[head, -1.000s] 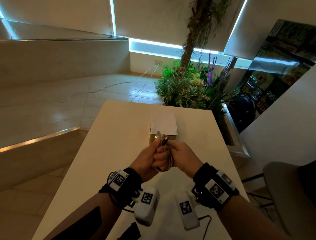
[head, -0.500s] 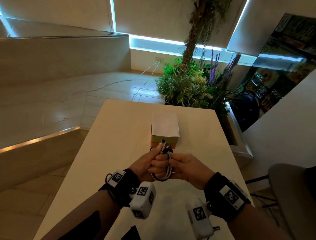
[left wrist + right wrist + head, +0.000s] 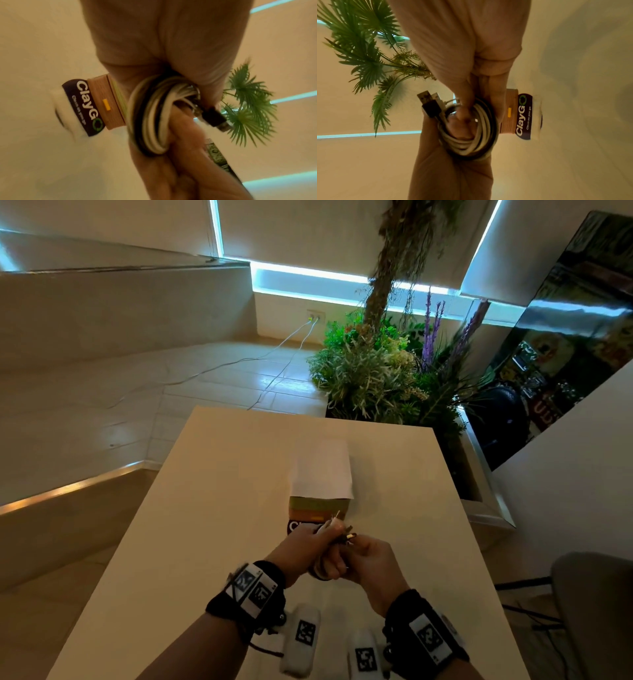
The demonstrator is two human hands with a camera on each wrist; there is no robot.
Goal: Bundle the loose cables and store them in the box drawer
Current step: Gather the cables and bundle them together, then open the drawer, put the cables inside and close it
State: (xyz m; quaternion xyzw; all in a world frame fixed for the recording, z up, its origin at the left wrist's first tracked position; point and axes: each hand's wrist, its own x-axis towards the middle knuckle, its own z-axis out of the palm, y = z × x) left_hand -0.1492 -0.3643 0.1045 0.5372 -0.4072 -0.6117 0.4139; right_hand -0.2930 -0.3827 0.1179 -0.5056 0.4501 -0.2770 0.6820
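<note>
I grip the coiled cables (image 3: 471, 136) in both my left hand (image 3: 305, 549) and right hand (image 3: 371, 563), bundling them; next, the closed box drawer (image 3: 317, 513) needs opening.

Two hands (image 3: 308, 546) (image 3: 371, 563), one cable coil (image 3: 471, 129), one box (image 3: 320, 508), one table (image 3: 212, 508).

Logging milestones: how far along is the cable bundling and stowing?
Done: the black and white cables are wound into one coil. In hand: left hand and right hand both grip it above the table, plugs sticking out; no tie visible. Left: the box sits just beyond, drawer looks closed, nothing stowed.
</note>
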